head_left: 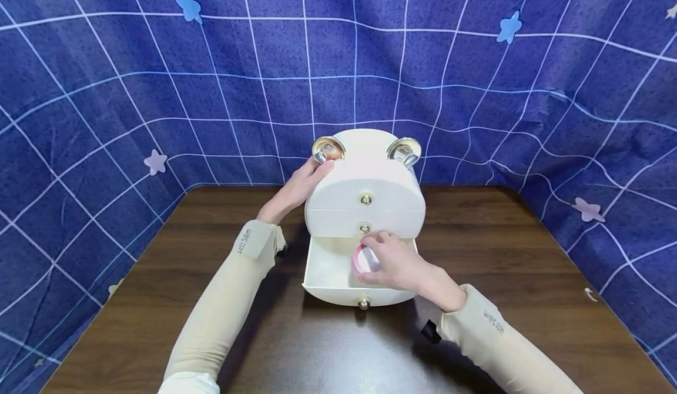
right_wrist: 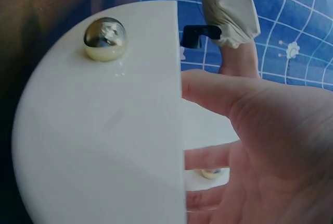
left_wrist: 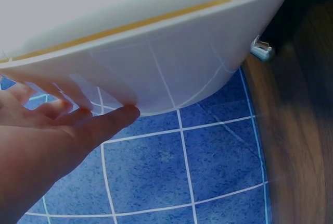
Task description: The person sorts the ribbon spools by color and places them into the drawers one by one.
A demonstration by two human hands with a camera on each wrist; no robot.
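A white storage box [head_left: 365, 170] with rounded sides and two shiny gold ears stands on the table, its bottom drawer [head_left: 333, 264] pulled out. My right hand [head_left: 394, 260] is over this drawer, with thumb and fingers round a small pink-rimmed round item [head_left: 357, 260] with a white middle. In the right wrist view the drawer front [right_wrist: 99, 120] hides the fingertips and that item. My left hand [head_left: 300, 188] rests against the box's left side, just below the left ear [head_left: 328, 149]. Its thumb and fingers lie along the glossy side wall [left_wrist: 171, 67] in the left wrist view.
Gold knobs mark the drawer fronts, one of them the bottom knob [head_left: 364, 303]. The two upper drawers [head_left: 365, 211] are closed. Brown wooden tabletop [head_left: 211, 253] extends round the box. Behind it hangs a blue gridded cloth [head_left: 328, 76] with stars.
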